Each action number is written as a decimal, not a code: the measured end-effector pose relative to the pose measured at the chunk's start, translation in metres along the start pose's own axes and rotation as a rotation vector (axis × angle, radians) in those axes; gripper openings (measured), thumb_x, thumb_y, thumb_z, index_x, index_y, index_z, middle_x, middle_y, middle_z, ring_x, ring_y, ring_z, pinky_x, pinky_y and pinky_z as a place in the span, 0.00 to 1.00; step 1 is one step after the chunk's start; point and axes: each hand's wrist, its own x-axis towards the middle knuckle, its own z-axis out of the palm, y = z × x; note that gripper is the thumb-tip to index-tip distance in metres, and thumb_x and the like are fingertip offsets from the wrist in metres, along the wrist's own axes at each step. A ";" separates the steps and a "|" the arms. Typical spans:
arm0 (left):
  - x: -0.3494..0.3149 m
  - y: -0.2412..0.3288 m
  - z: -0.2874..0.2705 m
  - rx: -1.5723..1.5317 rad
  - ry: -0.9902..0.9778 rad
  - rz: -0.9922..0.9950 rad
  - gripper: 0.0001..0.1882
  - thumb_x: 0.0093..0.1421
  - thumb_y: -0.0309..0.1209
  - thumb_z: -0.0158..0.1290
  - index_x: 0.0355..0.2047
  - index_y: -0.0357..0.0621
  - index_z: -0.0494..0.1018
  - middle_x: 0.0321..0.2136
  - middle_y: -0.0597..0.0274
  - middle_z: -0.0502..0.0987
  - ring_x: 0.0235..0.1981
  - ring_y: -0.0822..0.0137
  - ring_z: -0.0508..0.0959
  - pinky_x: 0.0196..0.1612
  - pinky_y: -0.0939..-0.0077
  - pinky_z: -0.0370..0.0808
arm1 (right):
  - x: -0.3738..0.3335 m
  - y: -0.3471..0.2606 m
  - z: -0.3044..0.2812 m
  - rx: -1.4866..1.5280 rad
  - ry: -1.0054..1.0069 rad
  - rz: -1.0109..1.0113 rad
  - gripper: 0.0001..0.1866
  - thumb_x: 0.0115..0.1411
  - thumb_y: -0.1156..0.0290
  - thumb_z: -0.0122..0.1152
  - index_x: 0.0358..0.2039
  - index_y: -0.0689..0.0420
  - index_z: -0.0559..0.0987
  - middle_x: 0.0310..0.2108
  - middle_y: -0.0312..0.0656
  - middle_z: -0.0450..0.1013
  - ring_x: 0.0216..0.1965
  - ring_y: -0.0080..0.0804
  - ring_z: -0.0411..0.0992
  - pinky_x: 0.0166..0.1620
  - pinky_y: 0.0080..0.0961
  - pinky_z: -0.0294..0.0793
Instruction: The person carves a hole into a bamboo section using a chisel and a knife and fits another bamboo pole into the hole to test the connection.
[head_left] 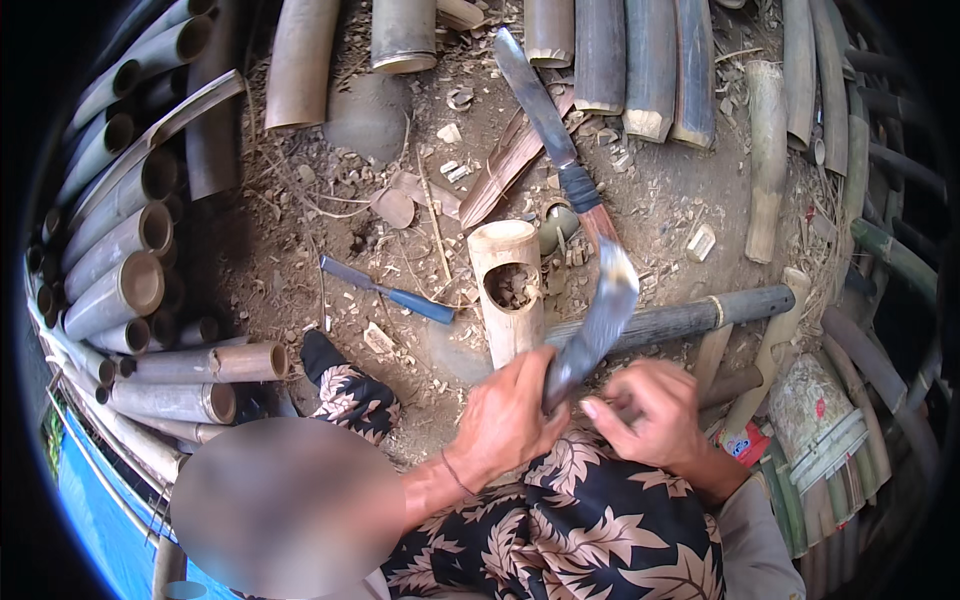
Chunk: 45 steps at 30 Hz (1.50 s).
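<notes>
A broad, curved metal blade with a bright, worn end slants up from my left hand. That hand is closed around the blade's lower end; the grip itself is hidden. My right hand is just right of the blade, fingers loosely curled and thumb apart, with nothing visible in it. Beyond my left hand rises a pale bamboo tube with a round hole cut in its side and chips inside. Its lower end is hidden. A long machete with a dark-wrapped neck and wooden handle lies farther off.
A blue-handled chisel lies left of the tube. A dark bamboo pole crosses to the right. Cut bamboo pieces line the far side, with stacked tubes at left. Wood chips litter the dirt floor. A red packet lies at right.
</notes>
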 end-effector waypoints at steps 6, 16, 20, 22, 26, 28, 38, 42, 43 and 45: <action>0.028 0.072 -0.064 0.139 -0.331 0.153 0.27 0.49 0.33 0.64 0.44 0.25 0.71 0.39 0.39 0.75 0.37 0.45 0.81 0.41 0.60 0.80 | 0.042 -0.005 -0.012 -0.444 0.318 -0.617 0.24 0.57 0.70 0.61 0.55 0.57 0.71 0.32 0.38 0.72 0.32 0.35 0.73 0.53 0.42 0.71; 0.026 -0.049 -0.064 -0.619 0.570 -0.269 0.42 0.59 0.56 0.57 0.56 0.26 0.67 0.53 0.38 0.73 0.56 0.54 0.73 0.59 0.62 0.71 | 0.076 0.035 -0.017 0.795 0.165 -0.299 0.19 0.56 0.76 0.63 0.47 0.62 0.71 0.32 0.42 0.72 0.32 0.26 0.72 0.40 0.31 0.77; 0.037 -0.110 0.026 -0.529 0.431 -0.320 0.49 0.51 0.51 0.67 0.60 0.25 0.61 0.56 0.38 0.68 0.57 0.54 0.71 0.61 0.61 0.68 | 0.099 0.052 0.017 0.892 0.265 -0.412 0.14 0.56 0.80 0.61 0.42 0.60 0.71 0.28 0.39 0.70 0.28 0.25 0.70 0.36 0.35 0.79; 0.043 -0.114 0.051 -0.508 0.460 -0.239 0.52 0.48 0.51 0.69 0.61 0.25 0.59 0.56 0.38 0.68 0.58 0.51 0.70 0.61 0.61 0.67 | 0.100 0.054 0.032 0.823 0.316 -0.377 0.13 0.56 0.82 0.60 0.41 0.60 0.71 0.28 0.39 0.70 0.27 0.25 0.70 0.36 0.34 0.78; 0.052 -0.117 0.071 -0.514 0.544 -0.197 0.52 0.44 0.49 0.72 0.60 0.26 0.60 0.55 0.38 0.68 0.57 0.50 0.70 0.62 0.62 0.65 | 0.108 0.052 0.046 0.747 0.422 -0.339 0.08 0.49 0.75 0.71 0.27 0.61 0.79 0.25 0.37 0.76 0.25 0.22 0.74 0.30 0.22 0.74; 0.055 -0.118 0.078 -0.531 0.569 -0.188 0.52 0.43 0.48 0.72 0.60 0.29 0.60 0.54 0.39 0.68 0.57 0.49 0.69 0.61 0.61 0.65 | 0.109 0.052 0.050 0.711 0.456 -0.358 0.08 0.48 0.75 0.71 0.26 0.61 0.79 0.25 0.37 0.76 0.25 0.23 0.74 0.30 0.23 0.74; 0.057 -0.120 0.081 -0.491 0.584 -0.140 0.50 0.46 0.46 0.71 0.60 0.30 0.59 0.54 0.41 0.67 0.57 0.49 0.68 0.61 0.60 0.64 | 0.103 0.072 0.057 0.812 0.501 -0.380 0.08 0.50 0.75 0.66 0.30 0.60 0.76 0.25 0.37 0.74 0.24 0.24 0.73 0.31 0.24 0.74; 0.057 -0.120 0.082 -0.538 0.576 -0.140 0.48 0.47 0.43 0.71 0.60 0.30 0.59 0.54 0.42 0.68 0.56 0.51 0.69 0.61 0.61 0.65 | 0.099 0.073 0.056 1.046 0.473 -0.318 0.07 0.56 0.78 0.60 0.35 0.60 0.73 0.23 0.36 0.70 0.24 0.24 0.70 0.30 0.27 0.75; 0.058 -0.119 0.081 -0.553 0.576 -0.139 0.48 0.47 0.42 0.71 0.60 0.31 0.59 0.54 0.43 0.69 0.56 0.51 0.69 0.61 0.62 0.65 | 0.098 0.074 0.056 1.113 0.491 -0.295 0.07 0.57 0.78 0.60 0.35 0.60 0.72 0.23 0.36 0.69 0.23 0.24 0.70 0.30 0.27 0.75; 0.059 -0.115 0.079 -0.576 0.553 -0.130 0.48 0.47 0.41 0.71 0.61 0.31 0.58 0.54 0.44 0.69 0.56 0.53 0.70 0.61 0.63 0.65 | 0.098 0.077 0.056 1.216 0.561 -0.231 0.06 0.58 0.76 0.59 0.34 0.59 0.71 0.20 0.36 0.67 0.20 0.23 0.66 0.28 0.28 0.73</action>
